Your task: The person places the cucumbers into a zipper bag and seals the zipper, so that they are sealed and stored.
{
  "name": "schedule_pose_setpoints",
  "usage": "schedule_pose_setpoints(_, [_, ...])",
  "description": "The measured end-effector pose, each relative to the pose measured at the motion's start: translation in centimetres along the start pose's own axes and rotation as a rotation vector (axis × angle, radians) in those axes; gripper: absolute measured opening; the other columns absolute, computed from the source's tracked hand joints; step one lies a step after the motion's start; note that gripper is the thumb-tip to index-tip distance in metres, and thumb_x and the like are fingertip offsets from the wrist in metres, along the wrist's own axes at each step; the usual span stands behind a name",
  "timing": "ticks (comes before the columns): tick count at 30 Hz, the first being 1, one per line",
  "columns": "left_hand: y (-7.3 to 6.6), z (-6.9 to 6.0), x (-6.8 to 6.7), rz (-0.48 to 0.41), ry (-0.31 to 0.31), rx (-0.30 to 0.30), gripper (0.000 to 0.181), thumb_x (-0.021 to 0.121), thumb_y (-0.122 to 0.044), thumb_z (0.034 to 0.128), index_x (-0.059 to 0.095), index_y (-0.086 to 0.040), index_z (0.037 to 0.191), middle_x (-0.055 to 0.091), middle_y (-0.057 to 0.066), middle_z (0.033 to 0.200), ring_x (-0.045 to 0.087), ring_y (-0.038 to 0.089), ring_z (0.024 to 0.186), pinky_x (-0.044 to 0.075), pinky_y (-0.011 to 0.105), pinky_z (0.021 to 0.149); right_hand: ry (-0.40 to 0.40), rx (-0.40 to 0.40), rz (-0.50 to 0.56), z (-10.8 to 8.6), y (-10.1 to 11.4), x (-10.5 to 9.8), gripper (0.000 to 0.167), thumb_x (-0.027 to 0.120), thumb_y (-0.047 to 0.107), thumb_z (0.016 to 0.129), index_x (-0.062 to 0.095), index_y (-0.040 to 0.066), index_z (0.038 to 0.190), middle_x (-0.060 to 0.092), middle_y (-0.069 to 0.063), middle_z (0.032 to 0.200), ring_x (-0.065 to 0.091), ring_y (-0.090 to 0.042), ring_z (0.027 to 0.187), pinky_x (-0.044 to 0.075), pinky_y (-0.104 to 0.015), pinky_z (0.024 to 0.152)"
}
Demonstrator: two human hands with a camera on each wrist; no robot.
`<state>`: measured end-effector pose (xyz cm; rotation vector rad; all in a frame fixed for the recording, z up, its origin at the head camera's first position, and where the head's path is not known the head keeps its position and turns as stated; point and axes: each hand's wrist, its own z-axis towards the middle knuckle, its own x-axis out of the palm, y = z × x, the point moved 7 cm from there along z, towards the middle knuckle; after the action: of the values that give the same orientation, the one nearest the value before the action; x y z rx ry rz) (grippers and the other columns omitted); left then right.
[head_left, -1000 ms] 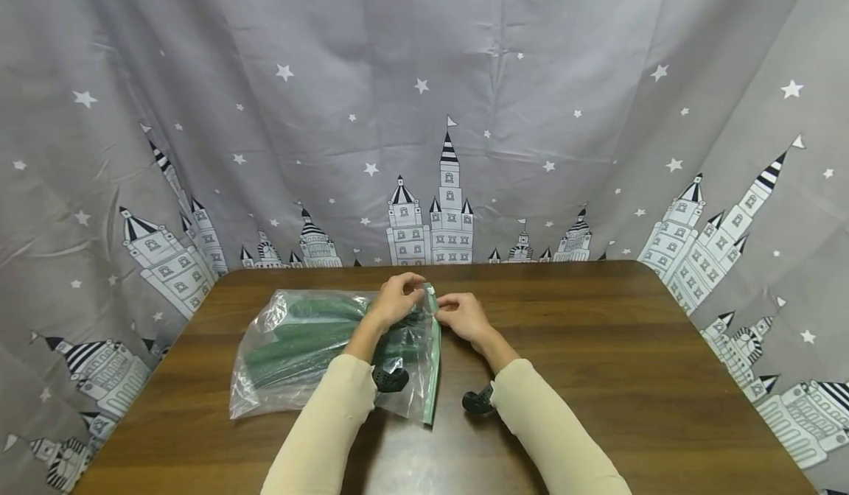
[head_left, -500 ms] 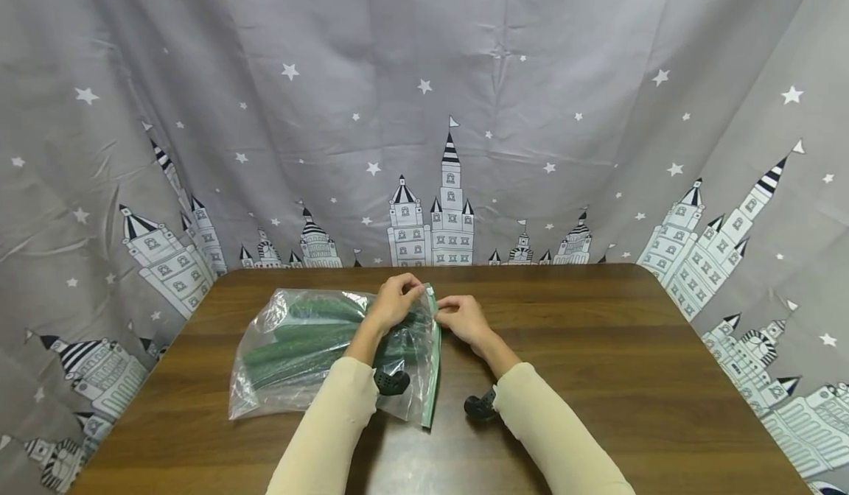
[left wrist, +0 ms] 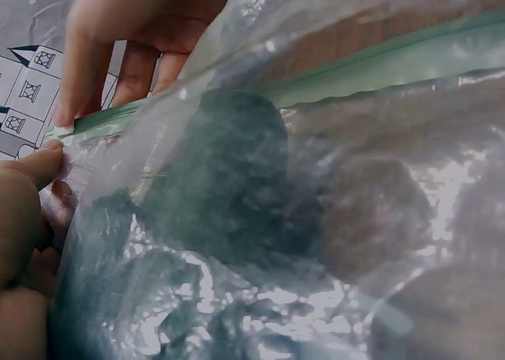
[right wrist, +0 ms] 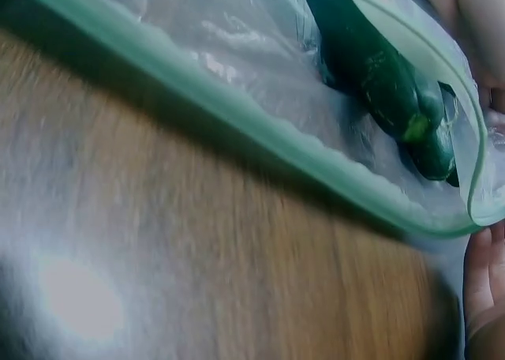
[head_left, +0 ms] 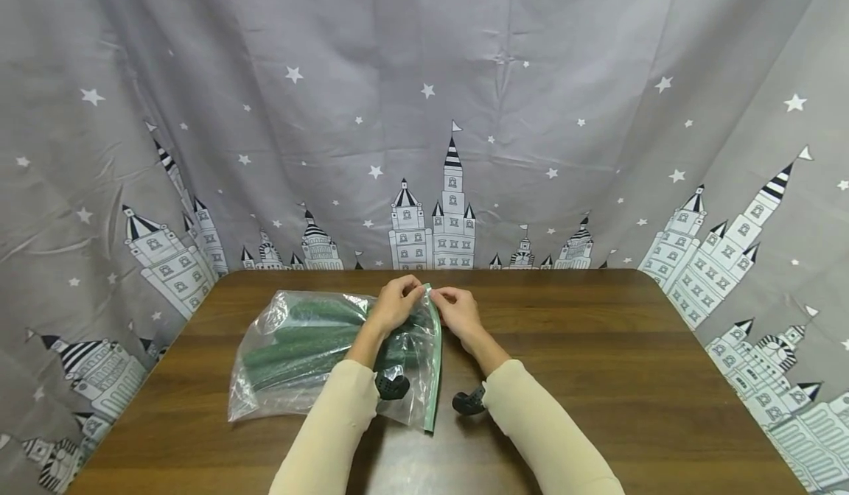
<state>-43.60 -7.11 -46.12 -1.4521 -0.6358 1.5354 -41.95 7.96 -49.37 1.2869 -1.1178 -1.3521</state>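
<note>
A clear zip bag (head_left: 411,406) with a green zip strip (head_left: 435,362) lies on its side. Several long dark green cucumbers (head_left: 301,344) fill it, their ends (right wrist: 414,111) showing through the gaping mouth in the right wrist view. My left hand (head_left: 394,305) pinches the bag's far corner beside the strip, thumb at the film. Facing it, my right hand (head_left: 460,314) pinches the strip's far end. In the left wrist view a right fingertip meets a small white slider (left wrist: 63,129) there. Part of the slider is hidden.
The brown wooden table (head_left: 597,362) extends beyond the bag on both sides. A grey curtain (head_left: 564,112) printed with castles and stars hangs behind its far edge. A black wrist device (head_left: 393,387) sits at each sleeve's end.
My right hand has moved slightly away from me along the strip, to its far end, where the white slider was visible before. My left hand has kept its place at the corner.
</note>
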Motion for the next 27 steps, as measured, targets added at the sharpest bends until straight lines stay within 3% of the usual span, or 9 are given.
schedule_pose_setpoints(8, [0.1, -0.1, 0.0, -0.036, 0.002, -0.001, 0.013, 0.063, -0.012, 0.1038, 0.068, -0.005, 0.094, 0.056, 0.003, 0.083, 0.05, 0.018, 0.079, 0.043, 0.031, 0.068, 0.016, -0.05, 0.017, -0.3, -0.1, 0.3, 0.024, 0.066, 0.016, 0.102, 0.078, -0.004, 0.11, 0.071, -0.005, 0.088, 0.06, -0.013, 0.069, 0.052, -0.022, 0.059])
schedule_pose_setpoints(12, [-0.3, -0.1, -0.1, -0.048, -0.002, 0.005, 0.014, 0.063, -0.011, 0.1035, 0.069, -0.004, 0.093, 0.057, 0.003, 0.083, 0.05, 0.018, 0.079, 0.043, 0.031, 0.069, 0.023, -0.035, 0.022, -0.4, -0.3, 0.1, 0.025, 0.067, 0.017, 0.102, 0.078, -0.004, 0.11, 0.071, -0.006, 0.088, 0.06, -0.013, 0.075, 0.055, -0.022, 0.063])
schedule_pose_setpoints(16, [-0.4, -0.2, -0.1, -0.059, -0.007, 0.0, 0.015, 0.063, -0.01, 0.1036, 0.069, -0.003, 0.092, 0.057, 0.004, 0.083, 0.05, 0.018, 0.079, 0.043, 0.032, 0.069, 0.058, -0.027, 0.018, -0.5, -0.6, 0.0, 0.027, 0.067, 0.017, 0.102, 0.077, -0.005, 0.113, 0.074, -0.01, 0.1, 0.064, -0.013, 0.081, 0.059, -0.026, 0.071])
schedule_pose_setpoints(27, [0.0, 0.0, -0.3, -0.105, -0.046, -0.02, 0.014, 0.064, -0.01, 0.1035, 0.07, -0.001, 0.095, 0.059, 0.005, 0.087, 0.051, 0.019, 0.081, 0.043, 0.03, 0.069, 0.139, -0.015, -0.114, -1.3, -1.2, -0.4, 0.026, 0.068, 0.02, 0.102, 0.079, -0.002, 0.111, 0.075, -0.011, 0.109, 0.068, -0.012, 0.083, 0.059, -0.026, 0.075])
